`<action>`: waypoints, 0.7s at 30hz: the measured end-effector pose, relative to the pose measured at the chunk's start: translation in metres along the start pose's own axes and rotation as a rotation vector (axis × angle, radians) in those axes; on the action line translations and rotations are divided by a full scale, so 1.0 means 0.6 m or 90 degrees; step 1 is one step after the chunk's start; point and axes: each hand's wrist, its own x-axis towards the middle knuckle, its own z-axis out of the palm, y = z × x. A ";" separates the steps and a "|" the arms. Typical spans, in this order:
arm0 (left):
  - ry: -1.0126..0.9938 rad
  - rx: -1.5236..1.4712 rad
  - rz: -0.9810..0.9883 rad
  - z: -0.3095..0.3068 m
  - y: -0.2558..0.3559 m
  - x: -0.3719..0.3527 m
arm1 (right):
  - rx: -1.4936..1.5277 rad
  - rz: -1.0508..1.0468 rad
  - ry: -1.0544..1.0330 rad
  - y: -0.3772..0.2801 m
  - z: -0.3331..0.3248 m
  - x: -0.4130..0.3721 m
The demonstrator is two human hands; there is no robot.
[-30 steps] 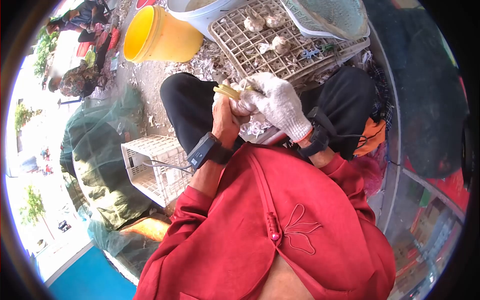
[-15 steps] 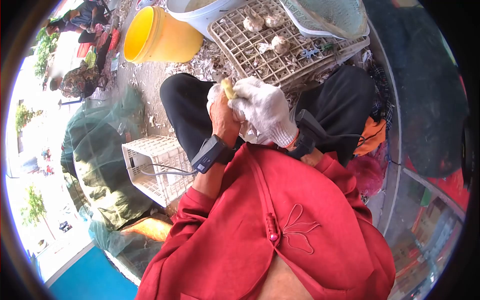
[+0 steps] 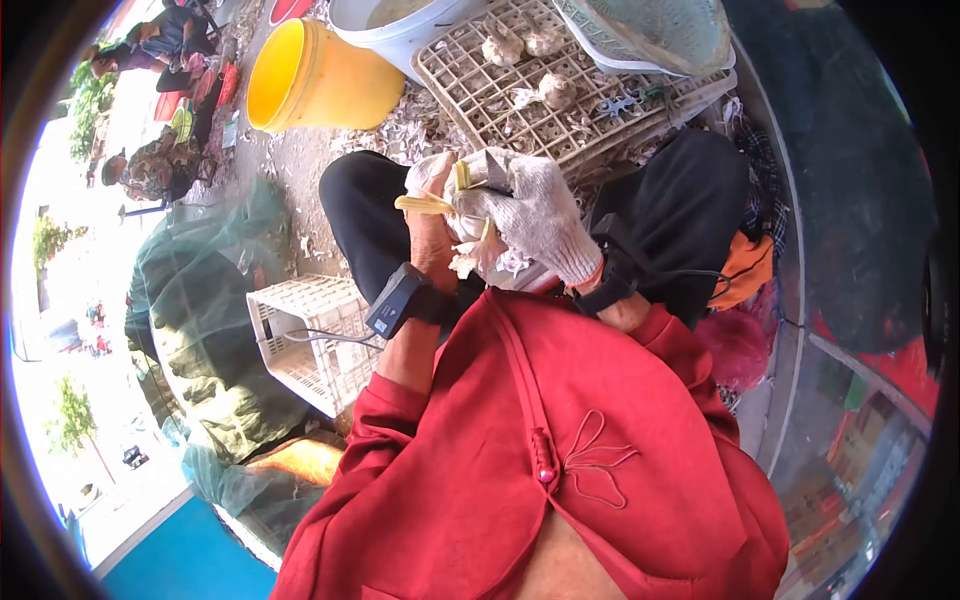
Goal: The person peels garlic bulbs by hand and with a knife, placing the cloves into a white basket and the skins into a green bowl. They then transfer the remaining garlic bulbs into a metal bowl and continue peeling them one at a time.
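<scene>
Over my lap, my left hand (image 3: 431, 225) is closed around a garlic bulb (image 3: 464, 222), which is partly hidden by my fingers. White glove cloth covers the finger part of that hand, while its back looks bare. In a white knitted glove, my right hand (image 3: 535, 210) is closed against the bulb's other side. A grey flat piece (image 3: 488, 171) shows between its thumb and fingers, too small to identify. A pale yellow stalk piece (image 3: 424, 205) sticks out leftward across my left hand, and a short stalk stub (image 3: 462, 176) stands up beside it. Loose papery skin (image 3: 478, 254) hangs below.
Several garlic bulbs (image 3: 557, 91) lie on an upturned plastic crate (image 3: 480, 100) ahead. Nearby stand a yellow bucket (image 3: 335, 80), a whitish bucket (image 3: 400, 35) and a pale basket (image 3: 650, 35). A white crate (image 3: 318, 335) lies at left. Other people (image 3: 160, 165) sit farther off.
My hands have turned a little and moved slightly apart. The yellow stalk piece now points left, a stub shows beside it, and papery skin hangs beneath the bulb.
</scene>
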 end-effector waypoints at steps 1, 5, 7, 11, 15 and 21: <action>-0.061 -0.062 0.038 -0.020 -0.006 0.013 | 0.044 0.030 -0.020 -0.005 -0.003 0.001; 0.086 0.023 0.086 0.009 -0.005 0.001 | 0.175 0.153 -0.057 0.000 -0.003 0.002; 0.055 0.067 0.143 0.008 0.001 0.001 | 0.262 0.245 -0.008 0.004 0.005 -0.002; 0.169 0.146 -0.059 -0.003 0.011 -0.002 | -0.103 0.025 0.170 0.017 0.036 -0.012; 0.139 0.062 0.116 0.017 -0.017 -0.010 | -0.091 0.153 0.228 0.005 0.060 -0.020; 0.052 -0.053 0.090 0.025 0.004 -0.026 | 0.404 0.318 0.355 0.012 0.052 -0.010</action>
